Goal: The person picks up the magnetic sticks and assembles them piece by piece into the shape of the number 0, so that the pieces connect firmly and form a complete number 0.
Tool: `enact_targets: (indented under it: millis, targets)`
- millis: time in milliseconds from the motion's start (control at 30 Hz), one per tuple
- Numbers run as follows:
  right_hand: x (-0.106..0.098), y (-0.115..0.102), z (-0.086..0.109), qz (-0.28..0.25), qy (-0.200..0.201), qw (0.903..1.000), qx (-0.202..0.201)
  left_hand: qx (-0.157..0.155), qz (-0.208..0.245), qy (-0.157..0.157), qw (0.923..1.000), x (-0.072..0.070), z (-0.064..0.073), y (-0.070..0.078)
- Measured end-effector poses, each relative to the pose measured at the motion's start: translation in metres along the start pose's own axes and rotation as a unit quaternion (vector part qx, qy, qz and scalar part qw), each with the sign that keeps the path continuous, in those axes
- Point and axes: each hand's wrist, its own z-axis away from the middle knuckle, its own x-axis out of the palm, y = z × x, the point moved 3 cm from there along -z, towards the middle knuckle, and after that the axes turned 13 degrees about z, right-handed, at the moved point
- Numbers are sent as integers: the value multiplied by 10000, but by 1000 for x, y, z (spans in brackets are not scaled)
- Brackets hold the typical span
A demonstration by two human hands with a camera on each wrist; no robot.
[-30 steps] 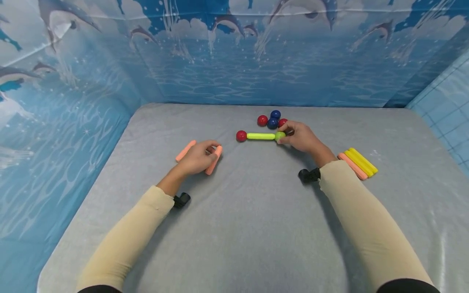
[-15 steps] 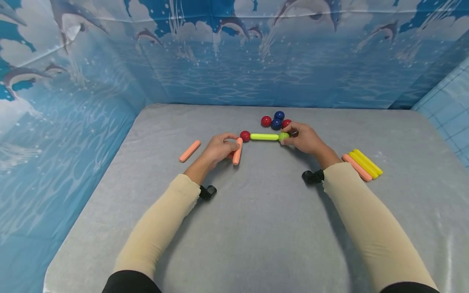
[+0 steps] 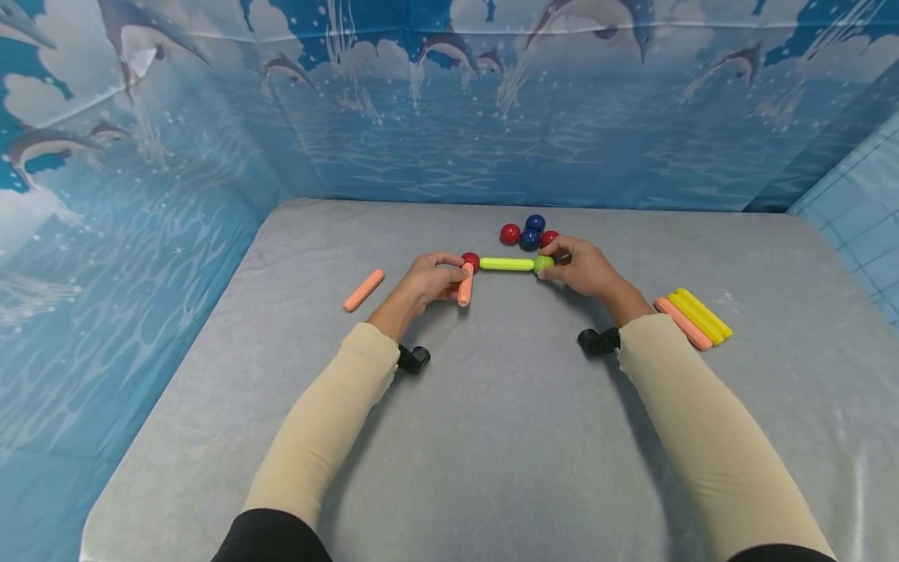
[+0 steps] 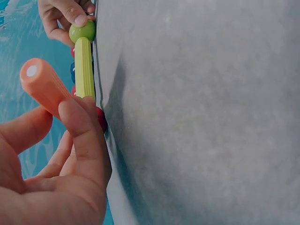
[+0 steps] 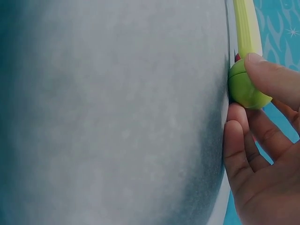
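Observation:
In my left hand (image 3: pixel 427 282) I pinch an orange ribbed stick (image 4: pixel 44 84) between thumb and fingers, its near end tilted up off the table and showing a pale round spot. Its far end is at a red ball (image 3: pixel 471 259); whether they touch, I cannot tell. From that ball a yellow-green stick (image 3: pixel 507 264) runs right to a green ball (image 5: pixel 246 86), the three in one line. My right hand (image 3: pixel 581 267) holds the green ball with thumb and fingers. In the left wrist view my fingers mostly hide the red ball.
Behind the joined piece lie red balls (image 3: pixel 509 233) and blue balls (image 3: pixel 530 239) in a cluster. A loose orange stick (image 3: pixel 364 290) is at the left. By the right forearm lie yellow sticks (image 3: pixel 701 314) and an orange stick (image 3: pixel 683 322). A blue dolphin-print curtain (image 3: pixel 449 148) borders the grey-covered table (image 3: pixel 506 437).
My left hand has carried the orange stick rightward, away from the loose orange stick and up to the red ball. My right hand has stayed on the green ball.

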Motion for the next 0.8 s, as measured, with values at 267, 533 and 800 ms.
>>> enact_targets:
  millis: [267,533,800]
  targets:
    - [-1,0,1,-26,11,10000,-48,11,61,-76,10000,1,0,-2]
    - [-2,-1,4,22,7,10000,-15,26,73,-33,10000,3,0,-7]
    - [-1,0,4,17,-88,10000,-2,294,-641,333,9970,-3,4,-5]
